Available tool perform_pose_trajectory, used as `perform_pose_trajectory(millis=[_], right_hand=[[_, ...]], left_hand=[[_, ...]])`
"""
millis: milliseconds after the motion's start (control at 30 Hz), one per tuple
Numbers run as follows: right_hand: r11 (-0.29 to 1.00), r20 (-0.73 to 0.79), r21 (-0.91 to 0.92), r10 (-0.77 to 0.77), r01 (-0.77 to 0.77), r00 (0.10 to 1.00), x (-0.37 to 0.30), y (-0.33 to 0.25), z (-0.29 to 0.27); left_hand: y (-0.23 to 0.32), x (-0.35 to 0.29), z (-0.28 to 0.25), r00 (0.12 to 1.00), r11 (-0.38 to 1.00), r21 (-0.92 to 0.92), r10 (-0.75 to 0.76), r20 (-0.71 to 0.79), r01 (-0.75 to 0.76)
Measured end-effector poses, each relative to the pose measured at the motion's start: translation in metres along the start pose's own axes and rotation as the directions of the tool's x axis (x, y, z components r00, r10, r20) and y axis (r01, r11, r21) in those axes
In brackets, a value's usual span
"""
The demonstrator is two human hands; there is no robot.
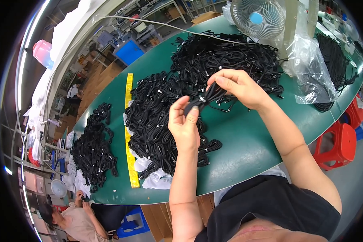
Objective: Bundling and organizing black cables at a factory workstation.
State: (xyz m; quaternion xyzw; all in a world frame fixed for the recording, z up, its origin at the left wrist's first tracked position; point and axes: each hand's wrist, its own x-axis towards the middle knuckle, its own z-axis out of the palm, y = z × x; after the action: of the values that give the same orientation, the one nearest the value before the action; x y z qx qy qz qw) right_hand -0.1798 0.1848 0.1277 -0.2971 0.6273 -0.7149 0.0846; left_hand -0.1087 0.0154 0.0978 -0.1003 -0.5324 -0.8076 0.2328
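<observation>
Between my hands, above the table, is a coiled black cable (206, 98) with a pale tie or connector at its middle. My left hand (184, 126) grips its lower end between thumb and fingers. At the upper right end, my right hand (237, 85) pinches the cable with thumb and forefinger. Just left of my left hand lies a pile of bundled black cables (151, 117). A larger tangled heap of black cables (226, 54) spreads behind my hands. Both heaps rest on the green table (246, 141).
A yellow strip (130, 133) divides the cable piles, with another cable pile (94, 149) beyond it. A fan (257, 18) stands at the back, beside clear plastic bags (312, 68). Red stools (338, 145) stand at right. A co-worker (74, 220) sits at lower left.
</observation>
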Motion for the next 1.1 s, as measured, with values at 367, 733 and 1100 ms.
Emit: perform_pose_trajectory(millis=[367,733,1100], right_hand=[[0.405,0.308,-0.6,-0.679,0.69,0.666,-0.014,-0.006,0.041],[0.558,0.17,-0.691,-0.493,0.46,0.853,-0.021,-0.001,0.041],[0.193,0.292,-0.885,-0.481,0.424,0.827,-0.02,-0.004,0.032]], left_hand=[[0.009,0.002,-0.004,0.981,0.912,-0.365,-0.195,0.012,0.186],[-0.001,0.001,-0.005,0.985,0.942,-0.291,-0.15,0.088,0.17],[-0.005,0.001,-0.003,0.976,0.971,-0.143,-0.174,0.129,0.192]])
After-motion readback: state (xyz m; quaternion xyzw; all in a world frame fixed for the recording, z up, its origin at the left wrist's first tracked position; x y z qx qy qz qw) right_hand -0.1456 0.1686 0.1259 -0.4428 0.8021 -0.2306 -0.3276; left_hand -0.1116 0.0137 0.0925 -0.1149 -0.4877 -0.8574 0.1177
